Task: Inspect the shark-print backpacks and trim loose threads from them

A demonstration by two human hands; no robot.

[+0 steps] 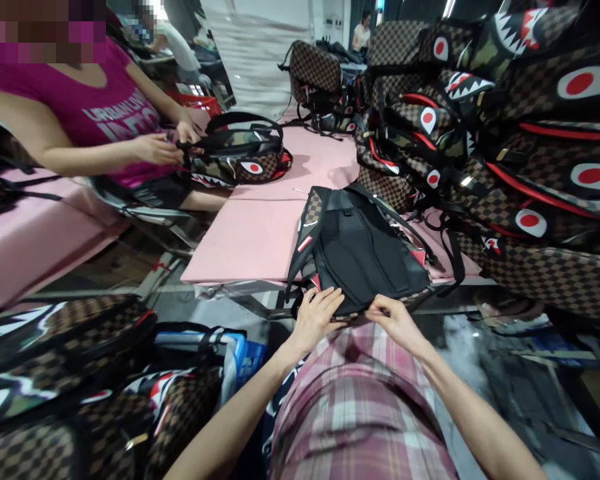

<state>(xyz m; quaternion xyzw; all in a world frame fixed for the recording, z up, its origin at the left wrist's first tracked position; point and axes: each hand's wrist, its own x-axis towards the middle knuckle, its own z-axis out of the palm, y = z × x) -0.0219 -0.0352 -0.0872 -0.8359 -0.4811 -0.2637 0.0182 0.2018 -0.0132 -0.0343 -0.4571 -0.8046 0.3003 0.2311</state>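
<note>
A black backpack [367,250] with brown checkered side panels lies back-side up on the pink table, its padded back and straps showing. Its near end reaches the table's front edge, close to my body. My left hand [317,313] rests on the near left corner of it, fingers stretched out over the black fabric. At the near edge, right of the middle, my right hand [393,320] is closed in a pinch on the backpack's border. Whatever small part lies between those fingertips is hidden.
Checkered shark-face bags [545,160] are piled high along the right. More bags [70,373] fill the lower left beside a blue crate [250,360]. Across the pink table [250,247], a person in a magenta shirt [100,100] handles another bag [240,157].
</note>
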